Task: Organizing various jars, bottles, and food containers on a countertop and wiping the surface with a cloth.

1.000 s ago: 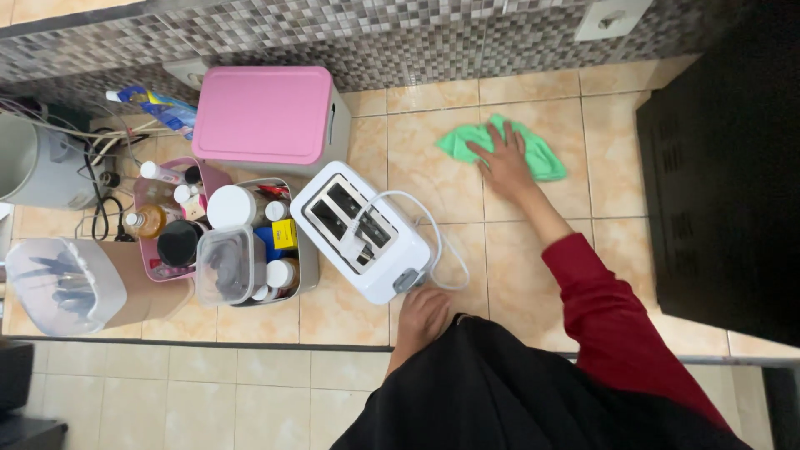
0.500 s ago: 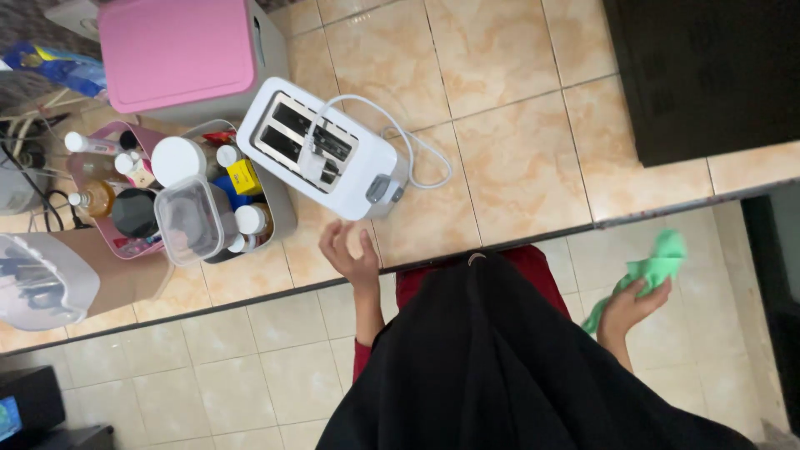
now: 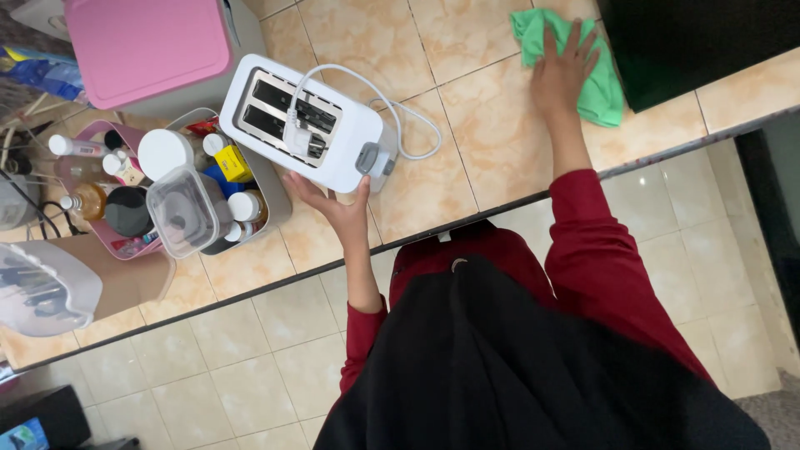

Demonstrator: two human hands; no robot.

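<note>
A white two-slot toaster (image 3: 354, 129) stands on the beige tiled counter (image 3: 483, 142), with its cord and plug lying over the slots. My left hand (image 3: 337, 208) cups the toaster's near side, thumb against its end by the grey lever. At the far right, my right hand (image 3: 562, 71) presses flat on a green cloth (image 3: 604, 96), fingers spread. The cloth lies against the edge of a black appliance (image 3: 700, 42).
A pink-lidded box (image 3: 150, 42) sits behind the toaster. To the left are baskets of bottles and jars (image 3: 125, 167), a clear lidded tub (image 3: 183, 208) and a clear jug (image 3: 42, 287). The counter edge runs diagonally, with tiled floor (image 3: 250, 358) below.
My right hand, which held the green cloth down below the counter edge, has brought it back up onto the counter by the black appliance. My left hand has moved from the counter edge to the toaster's side.
</note>
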